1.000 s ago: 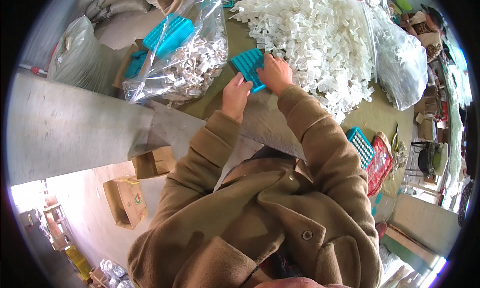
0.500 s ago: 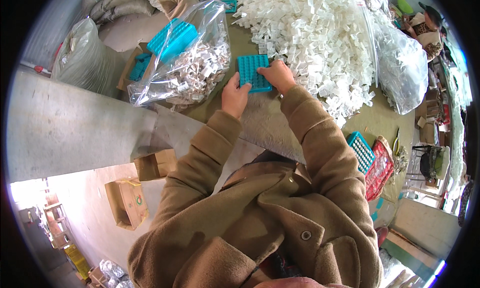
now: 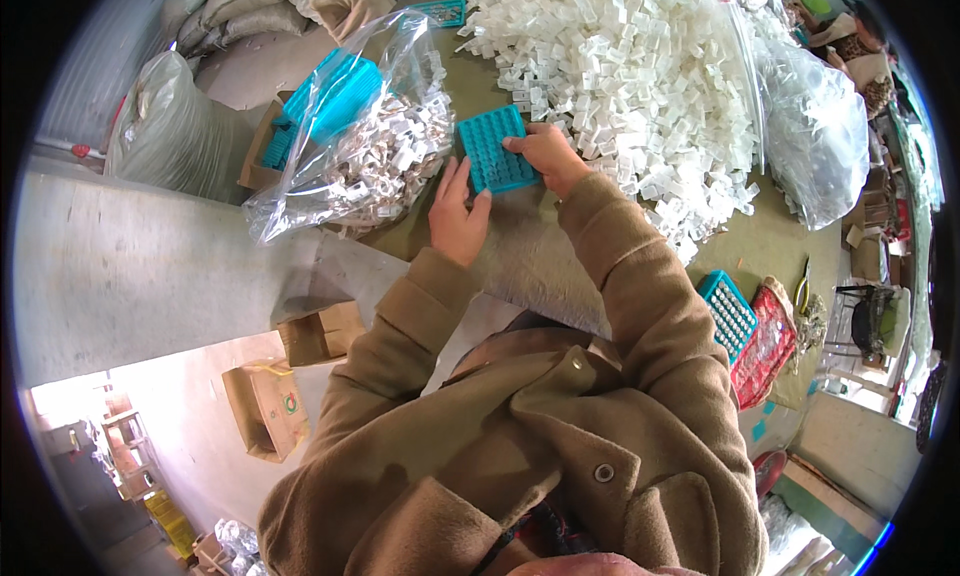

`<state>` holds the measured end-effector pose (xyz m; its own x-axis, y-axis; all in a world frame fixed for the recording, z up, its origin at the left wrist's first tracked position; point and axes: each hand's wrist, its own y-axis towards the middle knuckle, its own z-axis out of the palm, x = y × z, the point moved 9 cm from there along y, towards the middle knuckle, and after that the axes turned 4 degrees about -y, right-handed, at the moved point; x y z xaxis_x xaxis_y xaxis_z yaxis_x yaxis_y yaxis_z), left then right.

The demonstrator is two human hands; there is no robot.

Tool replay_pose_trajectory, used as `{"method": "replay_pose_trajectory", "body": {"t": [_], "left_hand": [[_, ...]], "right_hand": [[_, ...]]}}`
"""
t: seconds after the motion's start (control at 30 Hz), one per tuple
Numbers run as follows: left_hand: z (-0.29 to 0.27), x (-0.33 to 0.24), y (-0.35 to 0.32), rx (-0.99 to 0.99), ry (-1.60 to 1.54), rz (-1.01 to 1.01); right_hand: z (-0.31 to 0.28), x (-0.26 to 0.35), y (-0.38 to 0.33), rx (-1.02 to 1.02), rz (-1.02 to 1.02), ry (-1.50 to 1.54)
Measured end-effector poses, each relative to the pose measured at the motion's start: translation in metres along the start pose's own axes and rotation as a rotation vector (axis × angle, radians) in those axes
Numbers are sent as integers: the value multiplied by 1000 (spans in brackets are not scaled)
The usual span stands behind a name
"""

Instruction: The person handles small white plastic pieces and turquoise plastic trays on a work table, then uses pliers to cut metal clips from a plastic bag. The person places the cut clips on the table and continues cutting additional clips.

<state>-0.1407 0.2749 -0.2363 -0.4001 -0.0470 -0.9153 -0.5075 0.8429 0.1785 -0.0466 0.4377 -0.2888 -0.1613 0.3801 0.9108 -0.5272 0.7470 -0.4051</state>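
Note:
A teal tray [image 3: 488,144] with rows of pockets lies slightly turned on the table in front of me. My right hand [image 3: 553,159] grips its right edge, thumb over the top face; the fingers beneath are partly hidden. At the tray's lower left corner is my left hand [image 3: 460,216], its fingers stretched out and apart from the thumb, near the rim and holding nothing. Right beyond the tray spreads a large heap of translucent white plastic pieces [image 3: 620,86]. A clear plastic bag [image 3: 400,146] of small whitish parts stands to the left.
Stacked teal trays [image 3: 340,91] sit at the left by a cardboard box [image 3: 262,171]. On the right lie a filled teal tray [image 3: 728,314], a red packet [image 3: 766,341] and pliers [image 3: 803,288]. A clear bag [image 3: 815,126] hangs at the table's right edge. Another person [image 3: 862,61] is far right.
The tray has turned a little counterclockwise and shifted slightly left. My left hand has loosened from its left edge, moved down and spread its fingers. My right hand still holds the right side.

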Motion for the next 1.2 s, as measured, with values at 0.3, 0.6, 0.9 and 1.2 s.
{"method": "replay_pose_trajectory", "body": {"t": [0.3, 0.6, 0.9, 1.2], "left_hand": [[-5, 2, -17, -75, -125, 54], [1, 1, -14, -48, -83, 1], [1, -5, -11, -13, -24, 5], [2, -5, -14, -24, 42, 63]], "right_hand": [[-3, 43, 66, -189, -158, -559], [25, 82, 120, -188, -161, -782], [40, 97, 139, -90, -331, -871], [66, 111, 119, -304, -606, -1074]]}}
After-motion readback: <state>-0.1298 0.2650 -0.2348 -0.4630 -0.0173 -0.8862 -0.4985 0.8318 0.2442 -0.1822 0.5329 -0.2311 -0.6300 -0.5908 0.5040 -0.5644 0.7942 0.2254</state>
